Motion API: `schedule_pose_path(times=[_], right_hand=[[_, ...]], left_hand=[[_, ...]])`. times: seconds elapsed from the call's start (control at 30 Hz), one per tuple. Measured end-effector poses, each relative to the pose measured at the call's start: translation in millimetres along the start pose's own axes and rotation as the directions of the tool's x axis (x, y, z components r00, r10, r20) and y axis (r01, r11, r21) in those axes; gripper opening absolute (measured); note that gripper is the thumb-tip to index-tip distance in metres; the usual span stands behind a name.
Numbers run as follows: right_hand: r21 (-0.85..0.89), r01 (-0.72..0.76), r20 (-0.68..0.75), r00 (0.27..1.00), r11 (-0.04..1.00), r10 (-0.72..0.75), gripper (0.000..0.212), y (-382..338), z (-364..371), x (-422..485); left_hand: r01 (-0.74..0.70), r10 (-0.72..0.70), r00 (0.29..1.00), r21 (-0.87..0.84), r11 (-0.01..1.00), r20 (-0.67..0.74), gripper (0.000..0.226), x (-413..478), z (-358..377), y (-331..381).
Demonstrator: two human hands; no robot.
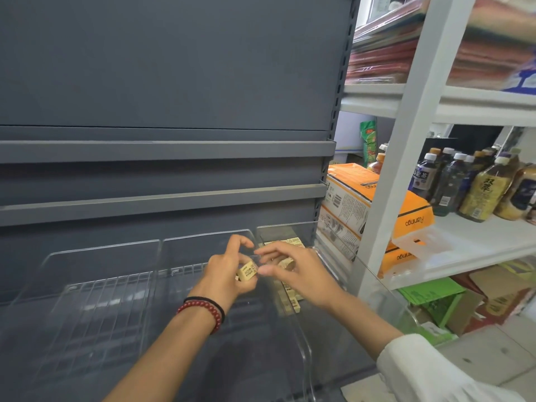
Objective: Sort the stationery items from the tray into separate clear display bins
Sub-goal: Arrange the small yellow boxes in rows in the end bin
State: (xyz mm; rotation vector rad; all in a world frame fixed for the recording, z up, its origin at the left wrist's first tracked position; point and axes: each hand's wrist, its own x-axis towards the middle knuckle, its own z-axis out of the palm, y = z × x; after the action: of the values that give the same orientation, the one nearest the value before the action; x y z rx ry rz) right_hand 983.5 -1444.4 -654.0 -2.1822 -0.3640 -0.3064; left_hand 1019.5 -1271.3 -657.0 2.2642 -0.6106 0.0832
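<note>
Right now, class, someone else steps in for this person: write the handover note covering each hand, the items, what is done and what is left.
Left hand: grips a small tan box above the bins, near the left wall of the right bin.
Right hand: fingers straight, tips at that box, holding nothing.
Done: several tan boxes lie in the right bin.
Left: place the held box; the tray is out of view, so the remainder is unknown.
</note>
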Motion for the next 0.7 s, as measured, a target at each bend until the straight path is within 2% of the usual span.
schedule_pose_path(times=[0.13, 0.33, 0.53, 0.7], right_hand=[[-0.106, 0.094, 0.062, 0.994, 0.99, -0.088, 0.026, -6, 11, 8], [-0.224, 0.117, 0.142, 0.986, 0.968, -0.087, 0.022, -1, 17, 10], [-0.155, 0.13, 0.108, 0.988, 0.979, -0.114, 0.015, -4, 18, 6], [-0.3, 0.149, 0.091, 0.988, 0.942, -0.127, 0.008, -9, 14, 5]], left_hand=[[-0.019, 0.019, 1.0, 0.0, 1.0, -0.007, 0.052, -1, -1, -2], [-0.07, 0.07, 0.998, 0.059, 0.996, -0.007, 0.051, -4, -2, -3], [-0.072, 0.076, 0.996, 0.075, 0.995, -0.049, 0.048, -4, 0, 1], [-0.027, 0.033, 0.998, 0.1, 0.995, -0.057, 0.042, -4, 2, 2]])
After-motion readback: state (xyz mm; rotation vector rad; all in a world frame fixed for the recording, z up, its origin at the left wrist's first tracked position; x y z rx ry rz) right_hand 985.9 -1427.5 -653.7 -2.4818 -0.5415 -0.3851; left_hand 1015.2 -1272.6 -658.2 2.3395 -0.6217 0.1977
